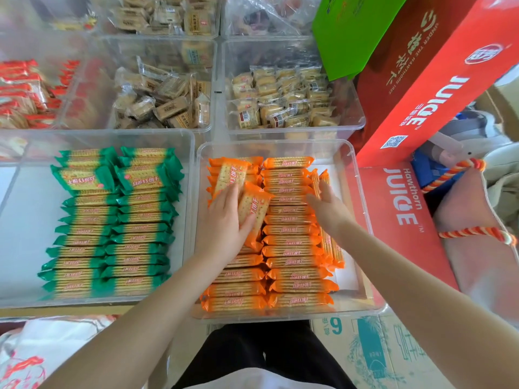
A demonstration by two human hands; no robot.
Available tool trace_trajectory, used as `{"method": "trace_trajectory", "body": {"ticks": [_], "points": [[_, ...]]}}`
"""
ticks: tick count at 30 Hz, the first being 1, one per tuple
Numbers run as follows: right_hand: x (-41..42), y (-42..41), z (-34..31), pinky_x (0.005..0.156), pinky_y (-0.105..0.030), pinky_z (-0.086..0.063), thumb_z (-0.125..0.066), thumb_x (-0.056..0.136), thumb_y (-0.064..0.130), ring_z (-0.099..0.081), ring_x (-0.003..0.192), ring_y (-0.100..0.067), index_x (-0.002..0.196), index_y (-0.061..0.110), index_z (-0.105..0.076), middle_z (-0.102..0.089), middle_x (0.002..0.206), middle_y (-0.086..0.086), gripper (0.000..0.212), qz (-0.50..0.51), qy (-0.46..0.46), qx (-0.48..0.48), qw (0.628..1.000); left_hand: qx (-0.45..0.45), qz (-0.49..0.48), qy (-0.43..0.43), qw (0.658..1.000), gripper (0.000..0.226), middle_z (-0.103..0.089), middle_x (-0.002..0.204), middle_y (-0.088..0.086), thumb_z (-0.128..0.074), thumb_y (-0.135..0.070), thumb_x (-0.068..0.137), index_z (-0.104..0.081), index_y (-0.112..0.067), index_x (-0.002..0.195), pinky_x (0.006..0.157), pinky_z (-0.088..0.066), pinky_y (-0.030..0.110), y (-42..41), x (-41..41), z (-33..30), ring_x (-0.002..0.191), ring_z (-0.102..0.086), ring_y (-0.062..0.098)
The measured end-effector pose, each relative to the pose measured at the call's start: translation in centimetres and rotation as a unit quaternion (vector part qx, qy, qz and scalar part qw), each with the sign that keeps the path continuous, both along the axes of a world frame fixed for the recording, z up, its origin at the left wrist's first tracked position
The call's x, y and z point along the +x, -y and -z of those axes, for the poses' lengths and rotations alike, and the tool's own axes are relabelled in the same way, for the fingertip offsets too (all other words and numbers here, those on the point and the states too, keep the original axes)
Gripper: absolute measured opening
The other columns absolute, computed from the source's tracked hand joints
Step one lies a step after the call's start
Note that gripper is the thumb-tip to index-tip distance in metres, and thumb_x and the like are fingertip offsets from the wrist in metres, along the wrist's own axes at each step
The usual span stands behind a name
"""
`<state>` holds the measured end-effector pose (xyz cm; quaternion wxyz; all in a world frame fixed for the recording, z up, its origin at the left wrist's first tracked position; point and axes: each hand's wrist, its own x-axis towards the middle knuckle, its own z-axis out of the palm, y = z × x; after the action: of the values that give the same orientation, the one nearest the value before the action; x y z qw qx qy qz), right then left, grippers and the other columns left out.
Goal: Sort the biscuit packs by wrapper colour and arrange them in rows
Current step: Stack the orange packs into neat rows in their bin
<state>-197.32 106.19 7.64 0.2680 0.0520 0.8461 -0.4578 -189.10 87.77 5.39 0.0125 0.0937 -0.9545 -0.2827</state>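
Note:
A clear bin in front of me holds orange-wrapped biscuit packs in two rows, with several more standing on edge along its right side. My left hand lies over the left row and grips a loose orange pack that sits tilted on top. Another loose orange pack lies just beyond it. My right hand reaches into the right side and holds upright orange packs. The clear bin to the left holds green-wrapped packs in two rows.
Behind stand clear bins of beige-wrapped biscuits, yellow cakes and red-wrapped packs. Red juice cartons and a green bag crowd the right. A cardboard box lies near my lap.

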Motion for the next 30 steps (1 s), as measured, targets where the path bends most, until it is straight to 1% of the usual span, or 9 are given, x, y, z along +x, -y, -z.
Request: {"method": "trace_trajectory", "body": {"ticks": [5,7,9,12,17,20,25,28,30], "points": [[-1.6,2.1,1.1,0.102,-0.035,-0.036,-0.042,0.097,0.029,-0.045,0.123,-0.023,0.149,0.028,-0.012,-0.042,0.144,-0.002,0.060,-0.016,-0.027,-0.011,0.999,0.019,-0.066,0.012,0.998,0.068,-0.012,0.155,0.012,-0.048,-0.038,0.094,-0.017,-0.011,0.148,0.115,-0.018,0.041,0.4,-1.7,-0.1,0.143,-0.011,0.027],[-1.7,2.5,1.5,0.108,-0.042,-0.031,-0.048,0.094,0.030,-0.038,0.130,-0.027,0.149,0.020,-0.016,-0.036,0.147,-0.008,0.064,-0.068,-0.113,0.099,0.986,0.035,-0.077,0.037,0.996,0.067,-0.014,0.154,0.014,-0.048,-0.032,0.094,-0.014,-0.010,0.148,0.114,-0.018,0.039,0.5,-2.3,0.0,0.142,-0.013,0.027],[-0.9,2.8,1.3,0.109,-0.047,-0.030,-0.055,0.090,0.020,-0.033,0.134,-0.034,0.144,0.013,-0.029,-0.030,0.149,-0.015,0.060,-0.153,-0.296,0.188,0.924,0.047,-0.094,0.043,0.994,0.070,-0.021,0.152,0.015,-0.053,-0.027,0.093,-0.013,-0.010,0.148,0.112,-0.023,0.038,0.8,-3.0,-0.1,0.140,-0.021,0.028],[0.0,3.5,1.5,0.092,-0.049,-0.046,-0.069,0.074,-0.001,-0.055,0.114,-0.035,0.118,0.014,-0.061,-0.058,0.125,-0.013,0.047,-0.347,-0.479,0.122,0.797,-0.030,-0.059,0.050,0.997,0.072,-0.037,0.141,0.017,-0.054,-0.024,0.092,-0.011,-0.007,0.148,0.105,-0.032,0.037,1.1,-3.4,0.0,0.129,-0.037,0.031],[-0.1,3.8,1.3,0.090,-0.044,-0.051,-0.074,0.077,0.016,-0.056,0.117,-0.027,0.126,0.015,-0.058,-0.062,0.124,-0.004,0.051,-0.509,-0.430,0.180,0.724,-0.039,-0.047,0.086,0.994,0.077,-0.034,0.143,0.015,-0.057,-0.025,0.091,-0.008,-0.010,0.148,0.103,-0.035,0.038,1.3,-3.5,-0.6,0.130,-0.035,0.030],[-0.4,2.6,-0.3,0.104,-0.040,-0.034,-0.061,0.087,0.035,-0.043,0.126,-0.027,0.132,0.017,-0.050,-0.051,0.130,-0.005,0.050,-0.527,-0.391,0.267,0.705,0.029,-0.060,0.127,0.990,0.088,-0.037,0.142,0.012,-0.067,-0.029,0.083,-0.010,-0.013,0.148,0.101,-0.040,0.041,1.4,-4.0,-0.9,0.126,-0.041,0.029],[0.2,-1.0,-2.3,0.094,-0.030,-0.036,-0.055,0.090,0.036,-0.043,0.116,-0.018,0.120,0.019,-0.046,-0.051,0.120,0.004,0.035,-0.446,-0.288,0.264,0.805,0.087,-0.032,0.108,0.990,0.057,-0.061,0.118,0.000,-0.066,-0.027,0.085,-0.042,-0.018,0.135,0.078,-0.044,0.025,0.6,-4.4,-2.5,0.101,-0.059,0.018],[1.0,-3.6,-3.5,0.069,-0.037,-0.046,-0.057,0.090,0.033,-0.057,0.093,-0.028,0.114,0.012,-0.048,-0.061,0.102,-0.004,0.032,-0.270,-0.319,0.218,0.882,0.072,0.066,0.025,0.995,0.032,-0.063,0.098,-0.006,-0.064,-0.019,0.086,-0.057,-0.020,0.118,0.064,-0.036,0.019,-0.6,-5.3,-3.8,0.088,-0.059,0.017],[1.4,-5.2,-4.2,0.061,-0.038,-0.043,-0.056,0.090,0.033,-0.060,0.082,-0.035,0.117,0.009,-0.047,-0.062,0.099,-0.011,0.037,-0.156,-0.339,0.208,0.904,0.026,0.136,-0.031,0.990,0.032,-0.065,0.099,0.001,-0.064,-0.014,0.086,-0.061,-0.015,0.118,0.071,-0.038,0.025,-1.7,-6.7,-4.1,0.091,-0.058,0.024]]}}
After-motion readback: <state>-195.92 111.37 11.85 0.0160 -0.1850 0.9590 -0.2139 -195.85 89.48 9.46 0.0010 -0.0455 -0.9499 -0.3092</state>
